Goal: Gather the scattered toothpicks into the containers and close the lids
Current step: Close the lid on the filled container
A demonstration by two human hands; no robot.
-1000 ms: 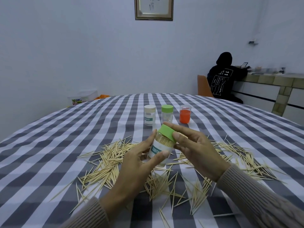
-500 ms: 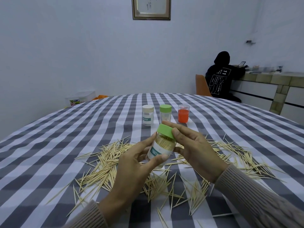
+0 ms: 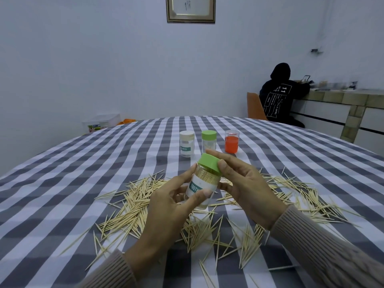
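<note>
A clear toothpick jar (image 3: 202, 185) full of toothpicks is held tilted above the table. My left hand (image 3: 166, 206) grips its labelled body. My right hand (image 3: 243, 186) pinches its green lid (image 3: 208, 164), which sits on the jar's mouth. Scattered toothpicks (image 3: 133, 206) lie in heaps on the checked tablecloth (image 3: 62, 183) under and around both hands. Behind stand three more jars in a row: one with a beige lid (image 3: 187, 146), one with a green lid (image 3: 208, 142), and an open one with orange content (image 3: 231, 141).
A person in a black hoodie (image 3: 279, 98) sits on an orange chair (image 3: 254, 107) beyond the table's far right edge, at a tiled counter (image 3: 342, 100). A white plastic box (image 3: 101, 122) stands past the far left edge.
The jar and both hands have stayed nearly in place; the jar sits a little less tilted and my right fingers have shifted round the green lid.
</note>
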